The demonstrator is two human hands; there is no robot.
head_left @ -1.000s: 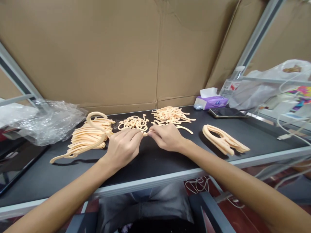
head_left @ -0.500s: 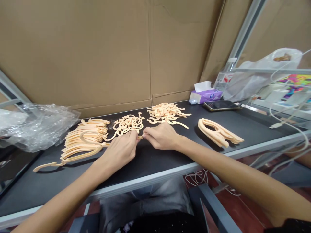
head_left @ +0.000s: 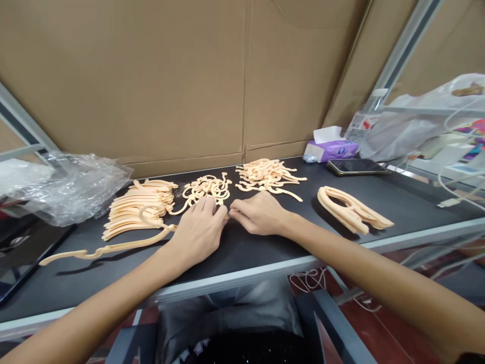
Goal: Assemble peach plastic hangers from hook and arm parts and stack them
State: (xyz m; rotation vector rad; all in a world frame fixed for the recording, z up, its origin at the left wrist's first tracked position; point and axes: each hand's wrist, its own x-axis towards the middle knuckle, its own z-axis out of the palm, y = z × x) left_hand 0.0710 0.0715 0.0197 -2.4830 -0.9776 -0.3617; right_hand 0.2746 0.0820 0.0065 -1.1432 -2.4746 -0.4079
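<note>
A pale peach plastic folding hanger (head_left: 125,246) runs out to the left from under my left hand (head_left: 199,225), one long arm stretched low over the desk and its hook (head_left: 146,215) curving up. My left hand is closed round the hanger's middle, hiding it. Close beside it, my right hand (head_left: 261,212) pinches a short end of the same pale plastic that shows between the two hands. Behind them lie a pile of loose hooks (head_left: 208,187) and a heap of hanger arms (head_left: 267,174). Neatly layered hanger arms (head_left: 132,212) sit to the left.
Folded hangers (head_left: 348,210) are stacked on the right of the black desk (head_left: 273,247). Further back are a phone (head_left: 358,167), a purple tissue pack (head_left: 331,150) and a bottle (head_left: 366,121). Crumpled clear plastic (head_left: 76,187) lies at left; cardboard (head_left: 170,81) walls the back.
The hanger's left arm has swung out straighter and shifted away from the layered arms. Both hands keep their grip close together; the view has turned slightly left.
</note>
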